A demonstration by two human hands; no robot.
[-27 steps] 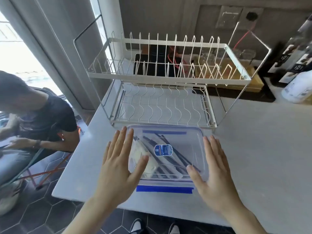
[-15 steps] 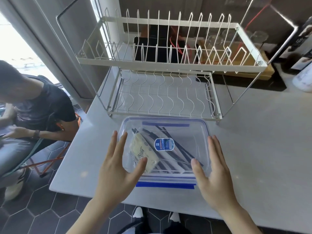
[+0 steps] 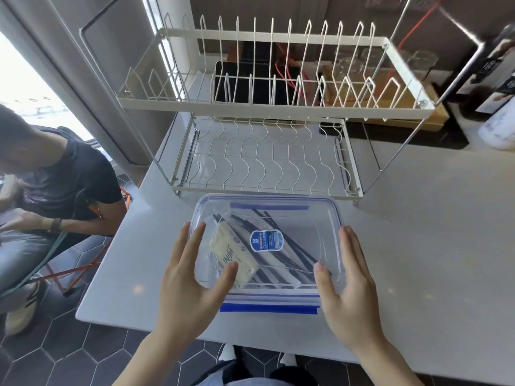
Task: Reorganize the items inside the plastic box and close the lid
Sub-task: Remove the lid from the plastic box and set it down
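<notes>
Flanking the plastic box [image 3: 328,218] in the head view, both hands lie flat with fingers straight and held close together. The left hand [image 3: 192,285] rests along the box's left edge, its thumb angled inward across the lid [image 3: 303,240] near the front left corner. The right hand [image 3: 348,291] mirrors it on the right edge, thumb laid over the front right corner. Neither hand curls round anything; both simply press or touch the lid from above.

The box sits on a pale, smooth countertop [image 3: 418,232] near its front edge, just in front of the dish rack [image 3: 267,107]. It is rectangular with rounded corners, made of clear glossy plastic, and the lid has a blue seal line round its rim. A blue latch flap [image 3: 267,308] sticks out flat along the front side. A blue and white oval sticker [image 3: 266,240] sits at the lid's middle. Through the plastic show a cream-coloured printed packet [image 3: 223,246] and several long dark sticks [image 3: 289,246] lying slantwise.

The rack is white-coated wire in two tiers, with upright prongs above and wavy wires below. A seated person in a dark shirt [image 3: 67,176] is at the far left, over dark hexagonal floor tiles [image 3: 83,358].
</notes>
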